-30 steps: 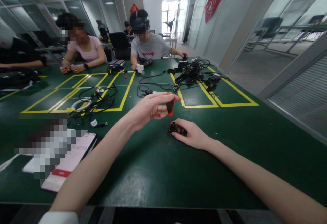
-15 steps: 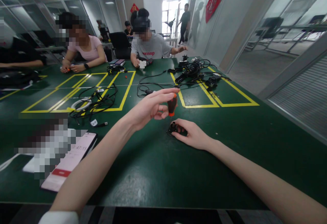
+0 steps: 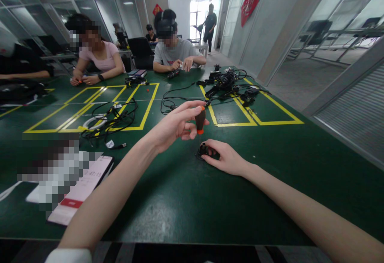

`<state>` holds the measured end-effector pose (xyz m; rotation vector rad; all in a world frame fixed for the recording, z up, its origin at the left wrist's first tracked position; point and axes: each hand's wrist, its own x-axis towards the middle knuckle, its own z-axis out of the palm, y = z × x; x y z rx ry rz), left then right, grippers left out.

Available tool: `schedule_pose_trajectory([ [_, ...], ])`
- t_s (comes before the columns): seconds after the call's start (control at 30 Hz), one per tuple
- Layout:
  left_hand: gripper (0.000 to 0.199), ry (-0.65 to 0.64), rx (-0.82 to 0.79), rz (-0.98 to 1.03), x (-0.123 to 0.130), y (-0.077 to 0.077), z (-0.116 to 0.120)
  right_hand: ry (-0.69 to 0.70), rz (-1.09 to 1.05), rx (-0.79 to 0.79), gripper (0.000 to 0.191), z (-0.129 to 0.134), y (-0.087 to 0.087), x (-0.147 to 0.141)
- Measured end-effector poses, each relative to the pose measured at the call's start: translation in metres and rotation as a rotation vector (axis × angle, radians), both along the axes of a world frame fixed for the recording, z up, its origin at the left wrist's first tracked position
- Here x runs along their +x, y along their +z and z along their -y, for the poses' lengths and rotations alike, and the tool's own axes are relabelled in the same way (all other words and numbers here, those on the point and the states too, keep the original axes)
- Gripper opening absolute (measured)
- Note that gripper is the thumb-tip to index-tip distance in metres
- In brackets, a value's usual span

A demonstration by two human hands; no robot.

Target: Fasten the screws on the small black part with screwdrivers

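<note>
My left hand (image 3: 183, 124) grips a screwdriver (image 3: 200, 120) with a dark handle and orange ends, fingers around the handle and the index finger over its top. The screwdriver stands nearly upright, its thin shaft reaching down to a small black part (image 3: 203, 149) on the green table. Whether the tip sits in a screw is too small to tell. My right hand (image 3: 223, 156) is closed on that black part from the right, thumb in front, holding it against the tabletop. Its underside is hidden.
A phone (image 3: 81, 191) lies at the left front. Coiled black cables (image 3: 111, 119) lie beyond it, inside yellow tape lines. A bigger cable heap (image 3: 228, 85) sits at the back right. Across the green table (image 3: 192, 211) sit co-workers, one with a black tool (image 3: 173, 74) in front.
The screwdriver handle has shifted slightly left and up in my left hand. My right hand keeps its place. The co-worker opposite has drawn a raised hand in to the other.
</note>
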<state>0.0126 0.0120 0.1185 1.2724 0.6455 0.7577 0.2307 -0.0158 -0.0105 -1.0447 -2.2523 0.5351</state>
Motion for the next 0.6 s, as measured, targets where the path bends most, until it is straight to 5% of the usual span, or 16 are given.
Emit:
schedule_pose_trajectory([
  [0.33, 0.044, -0.098, -0.047, -0.004, -0.0008, 0.0004, -0.0022, 0.002, -0.013, 0.016, 0.009, 0.0, -0.0002, -0.0002],
  [0.6, 0.047, 0.065, 0.022, -0.055, -0.0008, 0.0011, 0.0015, 0.001, 0.003, 0.012, 0.014, -0.0004, -0.0001, 0.0003],
])
